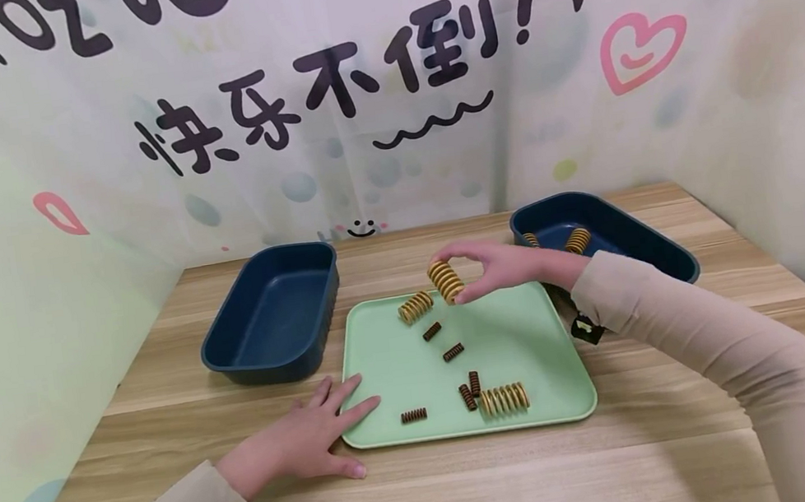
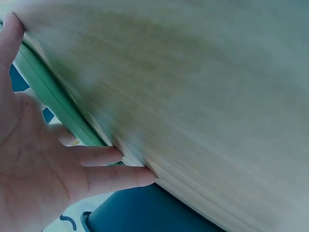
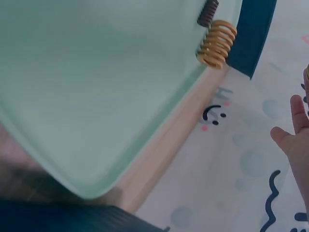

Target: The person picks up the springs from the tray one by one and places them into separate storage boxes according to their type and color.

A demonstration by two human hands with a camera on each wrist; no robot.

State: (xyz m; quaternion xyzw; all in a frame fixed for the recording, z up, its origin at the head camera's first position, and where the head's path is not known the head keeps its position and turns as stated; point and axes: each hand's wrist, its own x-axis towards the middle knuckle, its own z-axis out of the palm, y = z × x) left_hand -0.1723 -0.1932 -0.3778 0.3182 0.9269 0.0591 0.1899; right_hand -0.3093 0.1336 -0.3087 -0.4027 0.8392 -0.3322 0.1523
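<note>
My right hand pinches a large gold coil spring between thumb and fingers, above the far edge of the pale green tray. Beneath it to the left, another gold spring lies on the tray; a third gold spring is near the front edge. Several small dark brown springs lie about the tray, among them one at the front left. With fingers spread, my left hand touches the tray's left front corner. In the left wrist view its fingers are straight.
A dark blue bin with nothing visible inside stands behind the tray on the left. The blue bin at the back right contains gold springs, partly hidden by my right arm. A printed cloth hangs behind the wooden table.
</note>
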